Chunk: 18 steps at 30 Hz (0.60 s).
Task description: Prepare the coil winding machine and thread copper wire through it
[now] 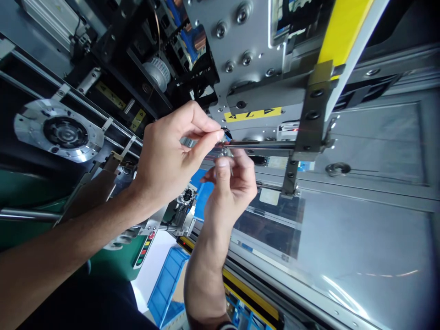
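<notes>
Centre of the head view, my left hand (165, 151) is closed in a pinch, thumb against forefinger, at the free end of a thin metal rod (268, 145). What lies between those fingertips is too small to make out. Just below the rod's end, my right hand (233, 183) is also closed, thumb towards the bent fingers. A small, clear, shiny bit shows near its thumb tip, too small to name. From the fingers the rod runs right to a dark metal bracket (312, 107).
Above stands a grey machine plate (247, 41) with bolts and a yellow label (252, 114). A round metal flange (60, 130) sits at left beside rails. At right are a clear panel (360, 247) and a coil of wire (338, 169). A blue crate (168, 284) stands below.
</notes>
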{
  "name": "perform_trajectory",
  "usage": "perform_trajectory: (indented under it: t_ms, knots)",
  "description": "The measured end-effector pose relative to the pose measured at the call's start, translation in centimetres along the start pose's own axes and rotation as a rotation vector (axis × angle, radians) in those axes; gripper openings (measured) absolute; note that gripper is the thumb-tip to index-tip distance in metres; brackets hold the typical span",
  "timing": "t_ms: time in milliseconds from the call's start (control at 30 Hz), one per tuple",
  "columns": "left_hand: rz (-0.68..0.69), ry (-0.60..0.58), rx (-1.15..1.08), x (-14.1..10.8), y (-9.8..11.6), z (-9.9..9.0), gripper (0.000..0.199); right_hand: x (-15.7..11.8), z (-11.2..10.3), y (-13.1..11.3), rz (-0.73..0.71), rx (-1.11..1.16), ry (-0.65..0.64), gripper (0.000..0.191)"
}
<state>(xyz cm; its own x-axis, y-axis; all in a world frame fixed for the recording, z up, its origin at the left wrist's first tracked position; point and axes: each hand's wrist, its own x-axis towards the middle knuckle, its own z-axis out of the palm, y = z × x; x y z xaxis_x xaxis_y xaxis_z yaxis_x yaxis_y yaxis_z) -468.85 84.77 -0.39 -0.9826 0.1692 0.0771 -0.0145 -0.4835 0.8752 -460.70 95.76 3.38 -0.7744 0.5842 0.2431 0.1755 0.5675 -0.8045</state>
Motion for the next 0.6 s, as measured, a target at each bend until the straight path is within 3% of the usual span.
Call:
perform_trajectory:
  t_ms: [200, 300, 467, 600]
  knots:
    - [-0.055, -0.016, 0.085, 0.3, 0.9, 0.1, 0.012, 1.1, 0.1, -1.0, 0.011, -0.012, -0.062, 0.025]
    - [-0.004, -0.017, 0.131, 0.9, 1.9, -0.1, 0.014, 1.3, -0.1, -1.3, 0.058, 0.018, -0.087, 0.026]
    - [0.187, -0.129, 0.186, 2.2, 4.0, -0.1, 0.011, 1.0, -0.9, -0.5, 0.214, 0.318, -0.207, 0.032]
    - [0.158, -0.183, 0.205, 2.4, 4.4, -0.1, 0.009, -0.1, -1.9, 0.1, 0.163, 0.416, -0.215, 0.031]
